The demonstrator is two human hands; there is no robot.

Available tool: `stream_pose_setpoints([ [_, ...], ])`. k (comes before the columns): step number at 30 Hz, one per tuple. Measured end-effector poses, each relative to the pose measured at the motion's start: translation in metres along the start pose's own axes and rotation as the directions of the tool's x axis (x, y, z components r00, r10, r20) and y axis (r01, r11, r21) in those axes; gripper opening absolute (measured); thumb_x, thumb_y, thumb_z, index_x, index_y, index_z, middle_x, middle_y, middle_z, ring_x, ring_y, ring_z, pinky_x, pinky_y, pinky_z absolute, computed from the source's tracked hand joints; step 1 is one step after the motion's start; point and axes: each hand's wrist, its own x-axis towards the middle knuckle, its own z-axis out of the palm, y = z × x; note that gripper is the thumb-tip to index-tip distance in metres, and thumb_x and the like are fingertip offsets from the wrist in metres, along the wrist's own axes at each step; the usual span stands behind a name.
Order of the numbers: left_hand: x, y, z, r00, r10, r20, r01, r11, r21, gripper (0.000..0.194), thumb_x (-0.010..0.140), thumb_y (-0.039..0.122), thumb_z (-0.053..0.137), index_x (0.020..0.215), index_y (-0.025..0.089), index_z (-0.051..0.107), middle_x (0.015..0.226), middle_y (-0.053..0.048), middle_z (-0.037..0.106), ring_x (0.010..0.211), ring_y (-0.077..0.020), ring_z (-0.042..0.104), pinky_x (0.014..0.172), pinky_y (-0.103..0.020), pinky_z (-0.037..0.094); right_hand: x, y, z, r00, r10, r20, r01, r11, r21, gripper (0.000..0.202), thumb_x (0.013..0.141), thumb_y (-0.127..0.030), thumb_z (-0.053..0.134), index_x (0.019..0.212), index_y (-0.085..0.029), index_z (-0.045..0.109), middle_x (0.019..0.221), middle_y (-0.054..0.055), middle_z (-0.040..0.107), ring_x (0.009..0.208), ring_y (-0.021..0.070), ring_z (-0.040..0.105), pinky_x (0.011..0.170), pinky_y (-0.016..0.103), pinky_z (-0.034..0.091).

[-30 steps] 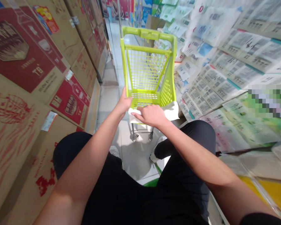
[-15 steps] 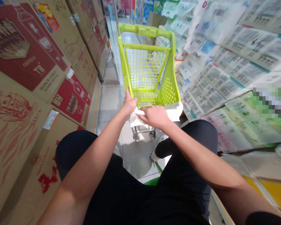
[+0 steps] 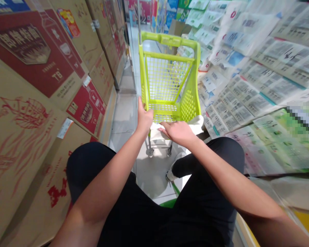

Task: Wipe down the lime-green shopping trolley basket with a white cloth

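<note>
A lime-green plastic shopping cart stands upright in front of my knees, its grid basket facing me. A white cloth lies along the near edge of the basket. My right hand is closed on the cloth, its fingers bent over the edge. At the near left corner of the basket is my left hand, its fingers wrapped on the rim and partly hidden behind the hand.
Cardboard cartons are stacked along the left side. Packaged goods with handwritten prices fill the right side. My knees flank the cart, and tiled floor shows between them.
The view has shifted, so the cart appears slightly farther right and lower. My right hand has moved a little along the near edge, and the cloth's right end now sticks up.
</note>
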Motion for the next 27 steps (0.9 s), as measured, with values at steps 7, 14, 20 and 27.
stream_pose_setpoints([
  [7, 0.002, 0.001, -0.005, 0.999, -0.051, 0.02, 0.051, 0.999, 0.009, 0.087, 0.081, 0.016, 0.069, 0.162, 0.027, 0.04, 0.161, -0.006, 0.053, 0.148, -0.0324, 0.052, 0.122, -0.051, 0.047, 0.002, -0.005, 0.002, 0.998, -0.016, -0.06, 0.017, 1.0, 0.016, 0.058, 0.113, -0.053, 0.018, 0.128, -0.018, 0.062, 0.103, 0.013, 0.078, 0.084, 0.0242, 0.073, 0.064, 0.031, 0.034],
  [14, 0.028, 0.004, -0.041, 0.999, -0.028, -0.025, 0.029, 0.998, 0.052, 0.079, 0.072, 0.009, 0.071, 0.148, 0.026, 0.056, 0.156, -0.005, 0.058, 0.151, -0.0299, 0.048, 0.125, -0.045, 0.042, -0.028, 0.037, 0.022, 0.976, -0.033, -0.216, 0.048, 0.996, 0.069, 0.06, 0.112, -0.056, 0.024, 0.118, -0.017, 0.068, 0.101, 0.011, 0.078, 0.089, 0.0216, 0.069, 0.072, 0.031, 0.034],
  [20, 0.003, 0.001, -0.01, 0.98, 0.14, -0.144, -0.099, 0.96, 0.261, 0.061, 0.07, 0.001, 0.058, 0.127, 0.021, 0.072, 0.145, -0.008, 0.061, 0.144, -0.0271, 0.052, 0.13, -0.043, 0.035, 0.008, -0.012, 0.001, 0.997, 0.005, -0.071, -0.004, 1.0, 0.019, 0.058, 0.113, -0.053, 0.019, 0.127, -0.017, 0.062, 0.097, 0.012, 0.078, 0.08, 0.0248, 0.07, 0.064, 0.031, 0.029],
  [27, 0.022, 0.011, -0.035, 0.993, 0.115, 0.011, -0.113, 0.95, 0.29, 0.037, 0.064, 0.004, 0.058, 0.088, 0.023, 0.079, 0.128, -0.005, 0.067, 0.132, -0.0288, 0.058, 0.125, -0.049, 0.04, 0.006, 0.004, -0.003, 0.999, 0.046, -0.018, -0.045, 0.998, 0.048, 0.061, 0.111, -0.058, 0.018, 0.123, -0.018, 0.063, 0.1, 0.012, 0.077, 0.084, 0.0262, 0.07, 0.068, 0.032, 0.033],
])
